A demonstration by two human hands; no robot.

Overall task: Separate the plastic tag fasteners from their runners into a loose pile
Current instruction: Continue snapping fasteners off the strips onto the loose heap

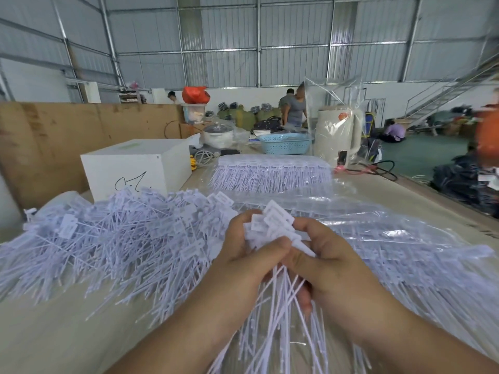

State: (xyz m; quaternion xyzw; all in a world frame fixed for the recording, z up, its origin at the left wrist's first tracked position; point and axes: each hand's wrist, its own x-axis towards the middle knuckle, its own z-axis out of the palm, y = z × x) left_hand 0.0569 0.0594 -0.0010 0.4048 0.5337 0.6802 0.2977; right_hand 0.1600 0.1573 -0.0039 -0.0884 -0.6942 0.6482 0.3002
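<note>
Both hands meet at the middle of the table around one bunch of white plastic tag fasteners [272, 224]. My left hand [248, 255] grips the bunch just below its flat tag heads, thumb across the front. My right hand [326, 260] holds the same bunch from the right, its fingers curled round the thin tails [283, 314] that fan down toward me. A large loose pile of separated fasteners [113, 238] lies to the left. Fasteners still joined in rows [272, 171] lie in clear plastic further back, and more rows [405, 257] spread out on the right.
A white box [135, 166] stands behind the loose pile. A blue basket [285, 144], a pot and a cream kettle [337, 136] in a clear bag sit at the table's far end. A brown board [54, 141] lines the left. People work in the background.
</note>
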